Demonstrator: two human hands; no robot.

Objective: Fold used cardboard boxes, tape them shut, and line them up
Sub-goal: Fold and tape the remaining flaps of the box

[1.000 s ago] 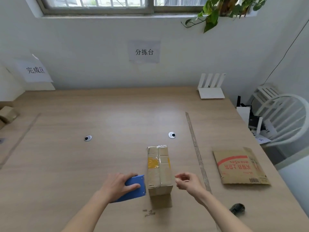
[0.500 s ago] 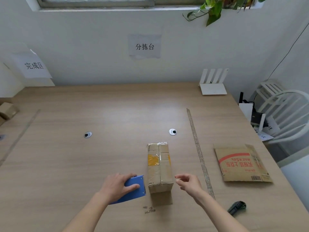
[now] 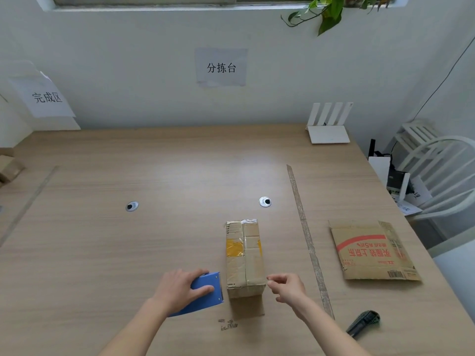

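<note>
A small brown cardboard box (image 3: 245, 255) stands closed on the wooden table (image 3: 159, 240), with clear tape along its top seam and a yellow patch on it. My left hand (image 3: 180, 289) grips a blue tape dispenser (image 3: 205, 291) just left of the box's near end. My right hand (image 3: 286, 287) hovers at the box's near right corner, its fingers loosely curled with the fingertips pinched together; whether it holds a tape end is too small to tell. A flattened cardboard box (image 3: 372, 250) with red print lies to the right.
A black utility knife (image 3: 363, 322) lies near the front right. A strip of tape (image 3: 308, 240) runs across the table right of the box. Small boxes (image 3: 9, 168) sit at the far left edge. A white router (image 3: 329, 124) stands at the back; a white chair (image 3: 442, 173) beside the table.
The view has tilted slightly. Both hands and the box stay almost where they were; my right hand has drawn a little closer to the box's corner.
</note>
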